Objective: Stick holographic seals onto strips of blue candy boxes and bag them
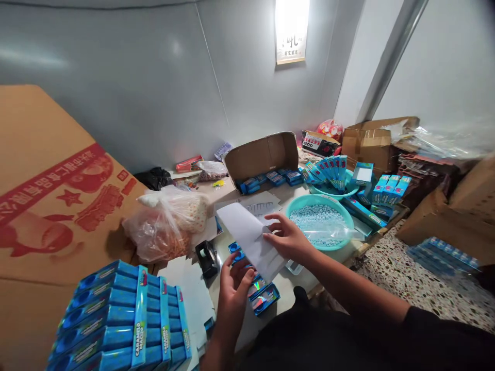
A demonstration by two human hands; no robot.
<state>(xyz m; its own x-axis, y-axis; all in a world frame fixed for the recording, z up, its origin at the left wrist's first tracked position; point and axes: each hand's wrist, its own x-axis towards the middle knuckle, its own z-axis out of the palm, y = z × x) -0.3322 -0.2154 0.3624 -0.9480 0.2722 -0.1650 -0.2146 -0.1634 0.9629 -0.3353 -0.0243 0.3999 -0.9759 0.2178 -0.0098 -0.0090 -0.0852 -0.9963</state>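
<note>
A folded sheet of white card (243, 232) is held up at a tilt over the table in front of me. My right hand (288, 238) grips its right side, fingers bent and thumb against the card. At its lower left edge, my left hand (234, 283) is curled with the thumb and fingers around the edge; part of the grip is hidden. Beneath the card lie several small blue candy boxes (265, 299) in a row, partly covered by it. Left of them stands a black tape dispenser (207, 259).
Stacked blue display boxes (112, 319) fill the near left, beside a big carton (58, 180). A turquoise basin (350, 219) of pale blue candies stands right, more blue boxes (328, 172) behind it. An open carton (263, 152) and plastic bags (166, 221) sit farther back.
</note>
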